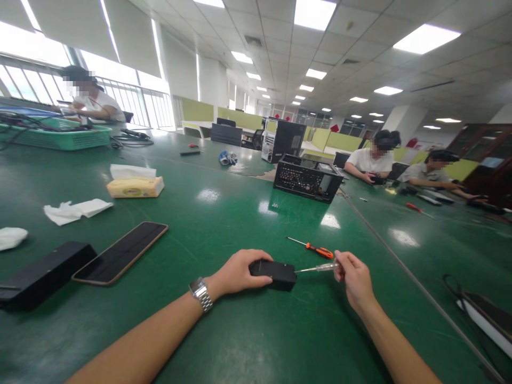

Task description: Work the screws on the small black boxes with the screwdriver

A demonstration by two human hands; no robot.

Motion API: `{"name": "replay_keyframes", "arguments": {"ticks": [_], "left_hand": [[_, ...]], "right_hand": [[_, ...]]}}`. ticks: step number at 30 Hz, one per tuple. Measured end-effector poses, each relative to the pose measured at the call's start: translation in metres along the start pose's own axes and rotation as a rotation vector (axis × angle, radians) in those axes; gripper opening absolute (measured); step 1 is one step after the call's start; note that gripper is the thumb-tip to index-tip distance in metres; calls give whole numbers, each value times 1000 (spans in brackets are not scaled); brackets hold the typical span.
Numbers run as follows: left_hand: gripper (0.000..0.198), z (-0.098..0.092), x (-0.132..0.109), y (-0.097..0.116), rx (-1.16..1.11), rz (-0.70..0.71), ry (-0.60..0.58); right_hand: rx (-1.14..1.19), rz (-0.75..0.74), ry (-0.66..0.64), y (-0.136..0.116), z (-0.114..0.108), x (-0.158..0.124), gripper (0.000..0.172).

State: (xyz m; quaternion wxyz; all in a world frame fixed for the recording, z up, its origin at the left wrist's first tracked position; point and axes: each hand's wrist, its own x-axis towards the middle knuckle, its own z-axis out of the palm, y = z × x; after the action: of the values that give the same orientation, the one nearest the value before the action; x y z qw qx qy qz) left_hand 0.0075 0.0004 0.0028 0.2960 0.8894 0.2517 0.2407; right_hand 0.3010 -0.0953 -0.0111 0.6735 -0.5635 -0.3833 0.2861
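My left hand (244, 272) grips the left end of a small black box (282, 274) lying on the green table, thumb in front and fingers over the far side. In my right hand (354, 274) is a screwdriver (320, 267) with a clear handle, pinched between thumb and fingers. Its thin shaft points left, and the tip meets the right end of the box; whether it sits in a screw is too small to tell. Just beyond lies a second screwdriver (320, 250) with an orange and black handle.
On the left are a phone (122, 253), a longer black box (48, 272), a tissue pack (136, 186) and crumpled tissue (78, 210). An open black computer case (308, 178) stands farther back. A green basket (60, 137) holds cables. Other people sit around the table.
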Motion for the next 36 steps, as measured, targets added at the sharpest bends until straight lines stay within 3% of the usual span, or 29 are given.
{"name": "replay_keyframes", "arguments": {"ticks": [36], "left_hand": [[39, -2, 0, 2, -2, -7, -7]], "right_hand": [[59, -30, -1, -3, -1, 0, 28]]}}
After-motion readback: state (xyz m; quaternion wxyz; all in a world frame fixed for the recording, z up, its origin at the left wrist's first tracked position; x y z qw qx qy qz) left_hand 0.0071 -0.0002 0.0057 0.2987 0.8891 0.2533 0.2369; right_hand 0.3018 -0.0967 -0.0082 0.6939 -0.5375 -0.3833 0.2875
